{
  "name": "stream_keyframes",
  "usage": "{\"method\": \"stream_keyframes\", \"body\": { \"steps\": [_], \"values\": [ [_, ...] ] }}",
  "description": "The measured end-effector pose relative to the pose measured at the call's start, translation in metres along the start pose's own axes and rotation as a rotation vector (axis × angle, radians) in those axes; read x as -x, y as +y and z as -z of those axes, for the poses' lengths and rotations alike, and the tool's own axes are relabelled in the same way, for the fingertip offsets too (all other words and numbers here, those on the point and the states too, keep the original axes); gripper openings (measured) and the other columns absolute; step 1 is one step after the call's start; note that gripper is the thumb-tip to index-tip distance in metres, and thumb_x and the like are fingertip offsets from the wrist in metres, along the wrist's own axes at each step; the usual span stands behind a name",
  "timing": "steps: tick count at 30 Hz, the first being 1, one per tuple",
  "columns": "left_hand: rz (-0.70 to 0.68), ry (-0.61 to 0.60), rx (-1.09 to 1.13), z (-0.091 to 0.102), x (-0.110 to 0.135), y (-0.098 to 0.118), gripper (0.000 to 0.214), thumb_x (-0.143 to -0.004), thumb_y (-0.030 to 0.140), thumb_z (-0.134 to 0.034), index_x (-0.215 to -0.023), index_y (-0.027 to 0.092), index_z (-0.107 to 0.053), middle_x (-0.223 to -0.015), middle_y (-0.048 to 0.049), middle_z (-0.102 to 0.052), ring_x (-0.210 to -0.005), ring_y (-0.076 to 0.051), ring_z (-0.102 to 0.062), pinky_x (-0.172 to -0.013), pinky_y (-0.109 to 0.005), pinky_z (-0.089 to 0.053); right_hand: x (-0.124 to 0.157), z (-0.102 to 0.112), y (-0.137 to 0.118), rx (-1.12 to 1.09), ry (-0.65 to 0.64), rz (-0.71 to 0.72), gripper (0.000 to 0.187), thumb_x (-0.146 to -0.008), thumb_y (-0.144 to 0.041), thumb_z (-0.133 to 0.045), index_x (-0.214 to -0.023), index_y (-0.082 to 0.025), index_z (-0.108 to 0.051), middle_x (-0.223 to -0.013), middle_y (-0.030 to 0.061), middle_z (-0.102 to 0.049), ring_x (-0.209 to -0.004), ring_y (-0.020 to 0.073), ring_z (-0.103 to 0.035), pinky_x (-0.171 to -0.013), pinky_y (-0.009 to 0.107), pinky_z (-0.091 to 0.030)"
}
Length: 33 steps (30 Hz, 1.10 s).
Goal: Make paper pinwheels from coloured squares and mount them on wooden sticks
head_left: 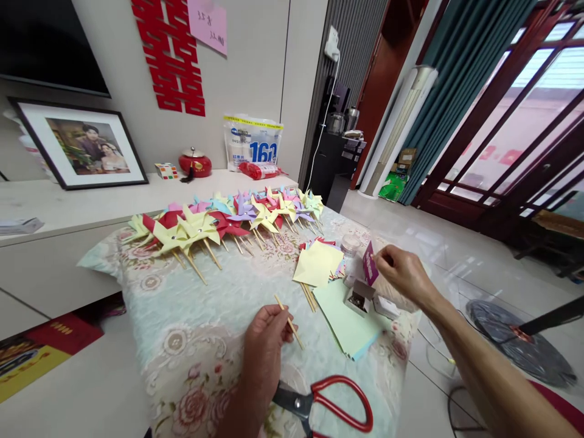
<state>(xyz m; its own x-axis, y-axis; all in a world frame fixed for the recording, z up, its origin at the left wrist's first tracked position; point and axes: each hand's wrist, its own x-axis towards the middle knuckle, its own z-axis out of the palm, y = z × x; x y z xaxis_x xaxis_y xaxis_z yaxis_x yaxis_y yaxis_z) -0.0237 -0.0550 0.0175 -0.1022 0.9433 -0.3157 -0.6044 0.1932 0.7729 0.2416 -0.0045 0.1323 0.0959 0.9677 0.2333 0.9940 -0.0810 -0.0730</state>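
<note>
My left hand [269,334] is closed around a thin wooden stick [289,322] above the tablecloth. The fingers of my right hand [401,271] are curled in a pinch beside a purple card with white print [370,265]; whatever they hold is hidden. Just below is a small open box [360,298] with dark little pieces inside. It rests on light green paper sheets [342,316]. Several wooden sticks [309,297] stick out from under a pale yellow paper square [318,263]. Red-handled scissors [335,404] lie near my left wrist, their blades partly covered by it.
Several finished paper pinwheels [198,230] in mixed colours line the back of the table. A round clear container [350,243] sits behind the small box. Beyond the table, a white cabinet [82,207] bears a framed photo [82,146]. A round dark base [520,340] stands on the right-hand floor.
</note>
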Motion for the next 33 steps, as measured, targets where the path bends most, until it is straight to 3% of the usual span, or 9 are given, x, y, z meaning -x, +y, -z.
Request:
{"method": "stream_keyframes", "body": {
  "steps": [3, 6, 12, 18, 26, 31, 33],
  "values": [
    [-0.020, -0.001, -0.095, 0.000, -0.004, -0.006, 0.028, -0.057, 0.035, -0.081, -0.066, 0.017, -0.062, -0.056, 0.0000, -0.062, -0.048, -0.011, -0.053, -0.047, -0.022, -0.038, -0.054, 0.003, 0.000, 0.126, -0.019, -0.005, 0.022, -0.089, -0.020, -0.045, -0.088, -0.015, -0.067, -0.085, 0.0108, -0.075, -0.076, 0.0213, -0.066, -0.061, 0.027, -0.038],
    [-0.029, -0.006, -0.165, 0.000, -0.008, -0.010, 0.026, -0.059, 0.035, -0.080, -0.065, 0.017, -0.061, -0.053, 0.0001, -0.061, -0.048, -0.012, -0.052, -0.047, -0.022, -0.038, -0.095, -0.007, -0.001, 0.228, -0.090, 0.015, 0.023, -0.090, -0.018, -0.048, -0.090, -0.011, -0.070, -0.090, 0.0160, -0.075, -0.085, 0.0253, -0.069, -0.066, 0.030, -0.041],
    [-0.061, -0.005, -0.194, 0.000, -0.011, -0.011, 0.022, -0.063, 0.034, -0.077, -0.067, 0.018, -0.062, -0.053, -0.0005, -0.062, -0.047, -0.012, -0.051, -0.048, -0.023, -0.040, -0.132, -0.036, -0.005, 0.404, -0.261, 0.042, 0.026, -0.096, -0.032, -0.060, -0.115, -0.014, -0.064, -0.114, 0.0096, -0.067, -0.098, 0.0220, -0.067, -0.084, 0.040, -0.055],
    [-0.073, 0.044, -0.161, -0.001, -0.012, -0.008, 0.026, -0.060, 0.034, -0.080, -0.070, 0.017, -0.064, -0.054, -0.0014, -0.064, -0.048, -0.013, -0.054, -0.048, -0.023, -0.042, -0.139, -0.040, -0.009, 0.489, -0.337, 0.088, 0.031, -0.096, -0.032, -0.061, -0.123, -0.016, -0.060, -0.124, 0.0099, -0.063, -0.104, 0.0231, -0.065, -0.087, 0.043, -0.056],
    [-0.095, 0.049, -0.144, -0.002, -0.012, -0.007, 0.028, -0.058, 0.031, -0.080, -0.074, 0.017, -0.061, -0.054, 0.0007, -0.063, -0.049, -0.014, -0.057, -0.046, -0.022, -0.041, -0.131, -0.036, -0.008, 0.543, -0.316, 0.095, 0.034, -0.096, -0.033, -0.062, -0.124, -0.015, -0.060, -0.124, 0.0102, -0.063, -0.104, 0.0233, -0.065, -0.088, 0.044, -0.056],
    [-0.147, 0.072, -0.128, -0.002, -0.014, -0.006, 0.050, -0.062, 0.028, -0.077, -0.107, 0.018, -0.058, -0.059, 0.0057, -0.062, -0.047, -0.013, -0.058, -0.046, -0.023, -0.042, -0.121, -0.026, -0.021, 0.472, -0.245, 0.178, 0.016, -0.094, -0.014, -0.058, -0.107, -0.012, -0.068, -0.111, 0.0146, -0.070, -0.110, 0.0291, -0.062, -0.092, 0.044, -0.046],
    [-0.173, 0.052, -0.146, -0.001, -0.014, -0.005, 0.056, -0.065, 0.027, -0.075, -0.117, 0.017, -0.056, -0.059, 0.0070, -0.059, -0.047, -0.012, -0.056, -0.047, -0.023, -0.043, -0.108, -0.019, -0.034, 0.412, -0.188, 0.209, 0.021, -0.095, -0.010, -0.050, -0.105, -0.011, -0.068, -0.109, 0.0194, -0.070, -0.108, 0.0316, -0.063, -0.087, 0.041, -0.042]
  ]
}}
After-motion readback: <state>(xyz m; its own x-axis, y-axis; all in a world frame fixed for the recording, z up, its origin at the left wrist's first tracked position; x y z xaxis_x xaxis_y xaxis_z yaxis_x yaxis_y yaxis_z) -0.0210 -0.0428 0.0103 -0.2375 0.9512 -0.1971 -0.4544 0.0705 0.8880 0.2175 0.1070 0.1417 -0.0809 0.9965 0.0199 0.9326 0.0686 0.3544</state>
